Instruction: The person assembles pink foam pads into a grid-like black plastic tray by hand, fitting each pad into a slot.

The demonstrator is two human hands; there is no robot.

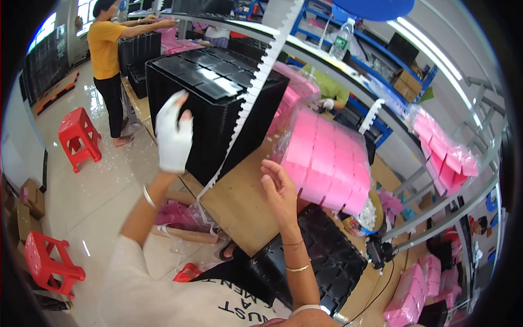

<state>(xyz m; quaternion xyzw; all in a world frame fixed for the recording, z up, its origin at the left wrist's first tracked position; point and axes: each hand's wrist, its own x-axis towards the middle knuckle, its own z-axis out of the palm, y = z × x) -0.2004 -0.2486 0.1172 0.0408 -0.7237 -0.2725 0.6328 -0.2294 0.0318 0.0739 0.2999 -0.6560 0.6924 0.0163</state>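
Observation:
My left hand [175,133], in a white glove with bare fingertips showing, is raised by the near side of a large black stack [218,76] with a glossy, slotted top. Its fingers are apart and nothing shows in them. Bare and loosely bent, my right hand [280,188] is beside a pink stack [327,155] of slotted sheets in clear wrap. I see nothing in its fingers, and cannot tell whether they touch the wrap. A white strip with toothed edges [253,92] slants past the black stack. Below my right hand, black slotted sheets [310,259] lie on the brown tabletop [234,201].
A person in a yellow top [106,49] works at the far left; another in green [324,87] is behind the shelf. Red stools [79,136] stand on the floor. A plastic bottle [342,39] sits on the shelf. Grey metal rails [436,226] run along the right.

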